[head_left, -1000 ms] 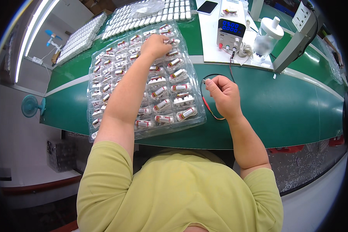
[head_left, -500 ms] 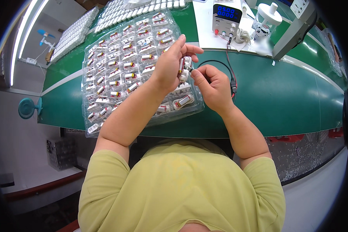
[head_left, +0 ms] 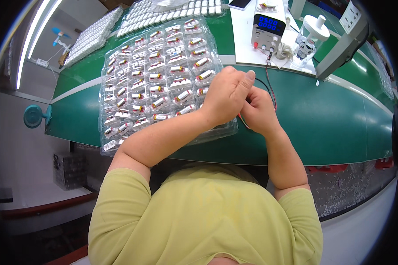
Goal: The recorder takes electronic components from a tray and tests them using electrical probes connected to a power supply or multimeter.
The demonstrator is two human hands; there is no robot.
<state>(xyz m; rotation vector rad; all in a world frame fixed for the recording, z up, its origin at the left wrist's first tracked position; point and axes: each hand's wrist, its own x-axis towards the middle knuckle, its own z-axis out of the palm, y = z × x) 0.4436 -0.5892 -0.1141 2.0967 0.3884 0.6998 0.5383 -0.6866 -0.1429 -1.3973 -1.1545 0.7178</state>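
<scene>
My left hand (head_left: 227, 95) is closed, thumb up, and pressed against my right hand (head_left: 258, 112) beside the right edge of the tray. Its fingers hide the small white battery device seen in it half a second ago. My right hand is closed too, its fingertips tucked behind the left hand. A thin cable (head_left: 273, 93) runs to it from the power supply; the plug end is hidden. The clear plastic tray (head_left: 104, 88) lies left of both hands, its pockets holding several small white devices with silver-and-yellow batteries (head_left: 156, 89).
A power supply (head_left: 268, 28) with a lit blue display stands on a white board at the back. Near it are a lidded clear cup (head_left: 306, 46), a phone (head_left: 239, 3) and a grey post (head_left: 342, 46). More trays of white parts (head_left: 172, 13) lie behind. A teal fan (head_left: 33, 116) sits at left.
My hands have drawn together and moved slightly right and down in the picture. The left hand has turned and closed over, covering the white device. The view has also shifted slightly.
</scene>
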